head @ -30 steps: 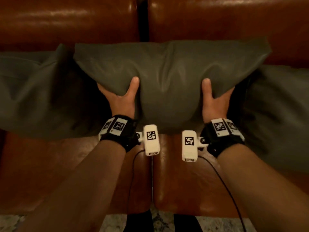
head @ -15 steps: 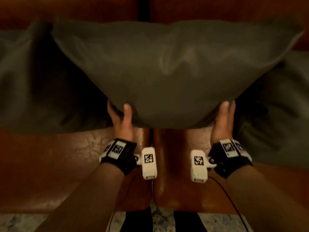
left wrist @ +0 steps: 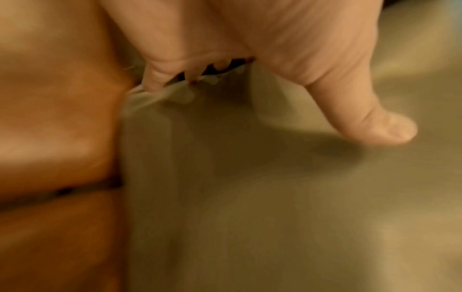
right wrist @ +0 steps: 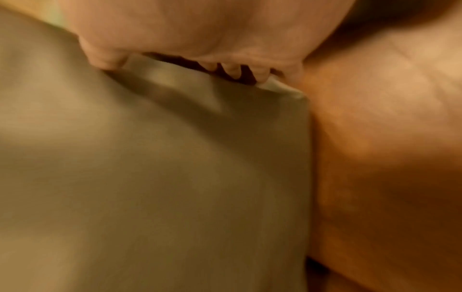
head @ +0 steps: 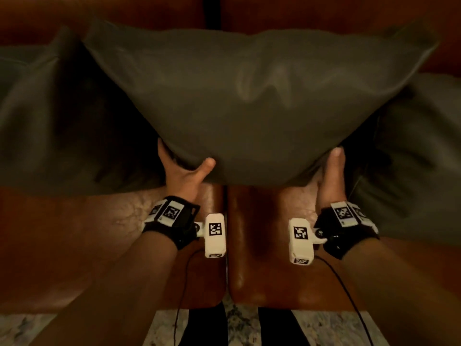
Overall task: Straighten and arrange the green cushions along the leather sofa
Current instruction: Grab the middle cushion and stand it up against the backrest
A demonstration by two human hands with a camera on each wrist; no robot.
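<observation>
A large dark green cushion is held up in front of the brown leather sofa, over the gap between the two seat pads. My left hand grips its lower left corner, thumb on the front and fingers behind. My right hand grips the lower right corner the same way. In the left wrist view the thumb presses the green fabric while the fingers curl behind its edge. The right wrist view shows fingers hooked over the cushion's edge.
A second green cushion leans on the sofa at the left, and a third at the right, both partly hidden behind the held one. A patterned rug lies below the seat front. Cables hang from both wrist cameras.
The middle cushion has come nearer and now fills more of the view. Both hands have slid down from its sides to its lower corners and moved lower in the frame.
</observation>
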